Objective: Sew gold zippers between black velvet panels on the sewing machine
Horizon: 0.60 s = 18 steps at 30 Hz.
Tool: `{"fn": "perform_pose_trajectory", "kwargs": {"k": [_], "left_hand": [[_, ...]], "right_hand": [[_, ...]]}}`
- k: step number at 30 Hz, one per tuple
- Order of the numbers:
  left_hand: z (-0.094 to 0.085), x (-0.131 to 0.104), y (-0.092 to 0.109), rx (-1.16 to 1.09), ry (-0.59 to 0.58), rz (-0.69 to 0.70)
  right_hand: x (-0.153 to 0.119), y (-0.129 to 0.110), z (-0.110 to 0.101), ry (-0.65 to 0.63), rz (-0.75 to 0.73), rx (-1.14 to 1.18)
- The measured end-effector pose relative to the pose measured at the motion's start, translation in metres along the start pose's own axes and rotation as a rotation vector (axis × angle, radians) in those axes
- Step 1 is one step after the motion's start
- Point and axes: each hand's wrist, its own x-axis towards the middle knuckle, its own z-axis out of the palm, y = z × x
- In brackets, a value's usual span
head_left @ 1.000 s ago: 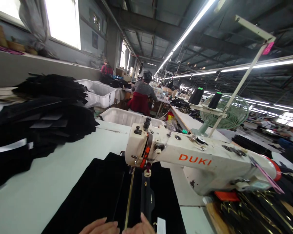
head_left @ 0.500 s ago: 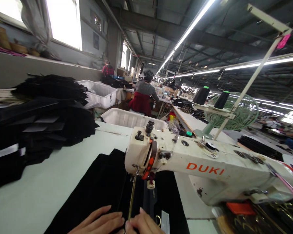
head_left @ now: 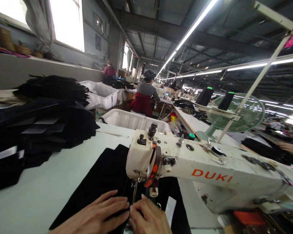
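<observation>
Black fabric (head_left: 92,185) lies under the head of a white sewing machine (head_left: 185,162). A narrow gold strip (head_left: 134,192), which looks like zipper teeth, runs along the fabric from the needle area toward me. My left hand (head_left: 104,209) rests on the fabric left of the strip, fingers stretched out. On the strip's near end my right hand (head_left: 148,214) is closed, thumb and fingers pinched, partly covering it. Beside the right hand are a small gold ring (head_left: 159,205) and a white tag (head_left: 170,209).
Stacked black pieces (head_left: 46,120) cover the table's left side. Behind the machine stands a white bin (head_left: 136,120). Thread cones (head_left: 205,96) and a green fan (head_left: 249,112) are at right. A person (head_left: 146,94) sits ahead; another person's hand (head_left: 291,149) reaches in at far right.
Both hands have moved forward, closer to the needle, along with the fabric and ring; less of the gold strip shows. Another person's hand has appeared at far right. The view has shifted slightly.
</observation>
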Motion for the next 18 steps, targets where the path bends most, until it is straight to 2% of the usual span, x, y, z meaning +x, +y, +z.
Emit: {"fn": "perform_pose_trajectory", "kwargs": {"k": [3,6,9,15,18], "left_hand": [[-0.002,0.0,-0.001,0.008,0.023,-0.1],[-0.006,0.007,0.0,0.031,0.028,-0.109],[-0.014,0.02,-0.001,0.092,0.01,-0.071],[-0.022,0.037,-0.002,0.202,-0.108,-0.065],[-0.02,0.037,-0.003,0.202,-0.141,-0.069]], "right_hand": [[0.023,0.006,-0.02,-0.178,-0.039,0.066],[0.037,0.011,-0.033,-0.339,-0.034,0.095],[0.039,0.014,-0.035,-0.341,0.03,0.093],[0.031,0.018,-0.032,-0.288,0.284,0.06],[0.026,0.02,-0.026,-0.27,0.272,-0.025]]}}
